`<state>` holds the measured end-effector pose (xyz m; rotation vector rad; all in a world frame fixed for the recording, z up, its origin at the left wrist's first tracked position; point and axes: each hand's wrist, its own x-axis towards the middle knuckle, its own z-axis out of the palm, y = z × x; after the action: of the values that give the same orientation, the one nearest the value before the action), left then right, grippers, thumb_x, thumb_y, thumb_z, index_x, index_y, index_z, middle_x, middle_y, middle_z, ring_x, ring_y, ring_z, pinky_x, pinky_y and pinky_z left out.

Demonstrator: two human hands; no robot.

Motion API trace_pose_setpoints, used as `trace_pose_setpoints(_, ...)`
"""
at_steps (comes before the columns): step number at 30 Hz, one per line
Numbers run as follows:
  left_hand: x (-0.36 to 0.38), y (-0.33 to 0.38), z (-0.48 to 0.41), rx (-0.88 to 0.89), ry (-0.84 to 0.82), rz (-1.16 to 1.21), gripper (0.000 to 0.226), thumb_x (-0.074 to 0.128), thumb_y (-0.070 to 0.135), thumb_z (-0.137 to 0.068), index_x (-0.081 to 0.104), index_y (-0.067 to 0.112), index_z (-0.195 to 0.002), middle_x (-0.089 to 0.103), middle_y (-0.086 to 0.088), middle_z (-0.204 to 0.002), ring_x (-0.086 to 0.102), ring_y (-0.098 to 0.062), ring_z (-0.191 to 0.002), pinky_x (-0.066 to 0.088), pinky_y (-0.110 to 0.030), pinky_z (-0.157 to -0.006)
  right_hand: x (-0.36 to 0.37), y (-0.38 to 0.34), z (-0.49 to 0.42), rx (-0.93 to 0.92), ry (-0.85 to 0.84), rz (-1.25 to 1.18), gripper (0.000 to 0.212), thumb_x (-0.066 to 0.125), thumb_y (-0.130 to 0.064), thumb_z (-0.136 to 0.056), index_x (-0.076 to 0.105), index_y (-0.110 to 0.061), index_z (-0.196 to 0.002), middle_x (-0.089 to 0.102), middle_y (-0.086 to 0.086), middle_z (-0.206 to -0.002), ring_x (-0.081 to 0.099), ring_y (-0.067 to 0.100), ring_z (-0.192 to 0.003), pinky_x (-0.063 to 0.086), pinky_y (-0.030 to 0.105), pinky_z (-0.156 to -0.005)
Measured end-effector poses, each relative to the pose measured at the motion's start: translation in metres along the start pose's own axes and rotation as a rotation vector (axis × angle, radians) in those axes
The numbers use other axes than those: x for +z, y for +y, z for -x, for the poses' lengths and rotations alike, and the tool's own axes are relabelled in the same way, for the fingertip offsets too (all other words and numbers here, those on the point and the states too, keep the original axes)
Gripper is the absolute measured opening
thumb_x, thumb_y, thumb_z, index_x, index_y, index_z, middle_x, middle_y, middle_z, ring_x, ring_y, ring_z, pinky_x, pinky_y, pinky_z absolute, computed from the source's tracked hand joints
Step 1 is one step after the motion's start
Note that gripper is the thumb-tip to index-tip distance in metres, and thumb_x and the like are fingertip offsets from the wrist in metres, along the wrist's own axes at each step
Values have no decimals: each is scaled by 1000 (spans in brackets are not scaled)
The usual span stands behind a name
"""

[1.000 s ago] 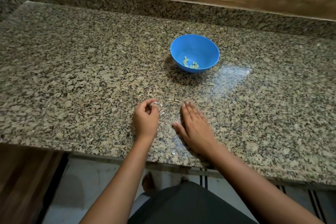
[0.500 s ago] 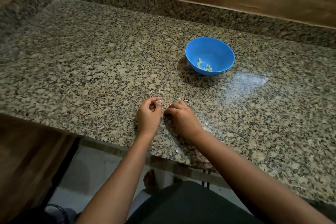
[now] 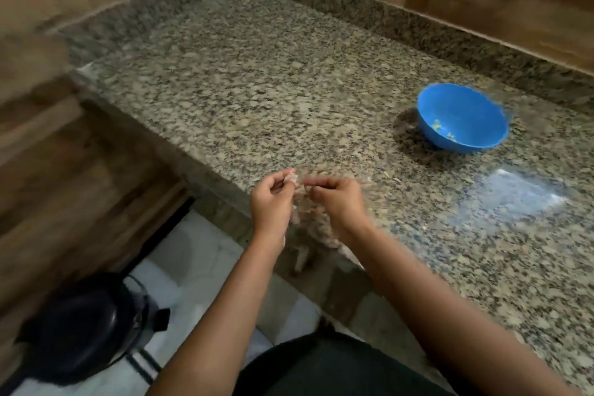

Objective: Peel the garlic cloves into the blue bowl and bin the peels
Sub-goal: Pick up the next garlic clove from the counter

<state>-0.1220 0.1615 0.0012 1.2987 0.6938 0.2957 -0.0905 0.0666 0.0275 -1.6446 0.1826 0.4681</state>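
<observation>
The blue bowl (image 3: 463,117) stands on the granite counter (image 3: 257,80) at the right, with a few pale peeled garlic pieces (image 3: 442,128) in its bottom. My left hand (image 3: 271,199) is raised above the counter's front corner and pinches thin whitish garlic peels (image 3: 292,177) at its fingertips. My right hand (image 3: 337,202) is close beside it, fingers curled and pinched toward the same peels. The frame is motion-blurred, so the peels show only faintly.
A black pedal bin (image 3: 83,325) with its lid down stands on the tiled floor at the lower left, beside a wooden cabinet side (image 3: 64,170). A raised granite backsplash (image 3: 353,6) runs along the counter's back and left. A few peel scraps (image 3: 397,180) lie on the counter.
The view has swung left and down, bringing the bin into sight. Both hands have lifted off the counter together with the gathered peels; the right hand went from flat to curled.
</observation>
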Motion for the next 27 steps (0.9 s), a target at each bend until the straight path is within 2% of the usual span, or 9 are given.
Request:
trace_pose_setpoints(4, -86, 8, -8, -39, 232, 130, 14, 59, 5, -90, 65, 11, -101, 66, 2, -85, 62, -8, -75, 49, -16, -67, 82, -3, 10, 88, -218, -36, 16, 56, 10, -85, 66, -3, -84, 64, -5, -52, 59, 2, -47, 46, 13, -48)
trace_pose_setpoints(7, -165, 7, -10, -47, 384, 189, 13, 58, 4, -90, 64, 9, -100, 64, 5, -78, 60, -5, -70, 48, -15, -66, 157, 6, 20, 141, -368, 31, 11, 61, 5, -84, 68, 0, -91, 65, 2, -64, 59, 8, -57, 49, 17, -57)
trace_pose_setpoints(9, -220, 7, -8, -53, 468, 195, 11, 58, 5, -90, 65, 13, -87, 62, 5, -72, 57, -5, -66, 46, -17, -66, 214, 16, 30, 159, -451, 14, 12, 59, 8, -84, 66, -2, -83, 62, 6, -69, 58, 12, -64, 49, 20, -66)
trace_pose_setpoints(11, -276, 5, -6, -54, 551, 212, 19, 59, 4, -89, 64, 18, -77, 62, 3, -71, 56, -8, -67, 45, -21, -69, 271, 27, 45, 173, -512, 31, 13, 58, 11, -83, 65, 0, -83, 60, 7, -69, 56, 13, -64, 49, 17, -64)
trace_pose_setpoints(15, -373, 0, -10, -162, 707, 295, 19, 59, -1, -87, 65, 13, -77, 63, -3, -76, 59, -19, -78, 46, -28, -73, 376, 46, 69, 243, -630, 154, 21, 59, 12, -82, 63, 12, -103, 62, 9, -76, 57, 13, -68, 51, 21, -72)
trace_pose_setpoints(17, -414, -8, -13, -230, 816, 366, 9, 58, -1, -88, 67, 2, -90, 61, -6, -75, 59, -19, -73, 48, -26, -71, 417, 52, 78, 259, -671, 190, 24, 57, 15, -82, 60, 16, -106, 62, 11, -78, 56, 14, -66, 51, 17, -64)
trace_pose_setpoints(19, -445, -16, -18, -266, 889, 435, 17, 58, -1, -89, 64, -5, -104, 62, -6, -77, 60, -15, -72, 51, -25, -74, 450, 54, 83, 275, -716, 223, 26, 54, 18, -82, 59, 17, -107, 61, 14, -85, 56, 14, -65, 51, 15, -60)
trace_pose_setpoints(23, -488, -26, -26, -350, 970, 522, 10, 58, -2, -87, 66, 0, -93, 64, -7, -79, 62, -20, -77, 52, -28, -77, 501, 72, 79, 314, -761, 275, 26, 52, 18, -84, 58, 17, -110, 61, 18, -94, 58, 19, -75, 50, 26, -81)
trace_pose_setpoints(27, -516, -41, -31, -371, 878, 534, 19, 48, -9, -90, 58, 3, -101, 59, -3, -82, 58, -13, -75, 49, -23, -75, 540, 102, 67, 360, -775, 370, 23, 50, 21, -82, 57, 22, -104, 58, 12, -74, 54, 18, -63, 53, 17, -55)
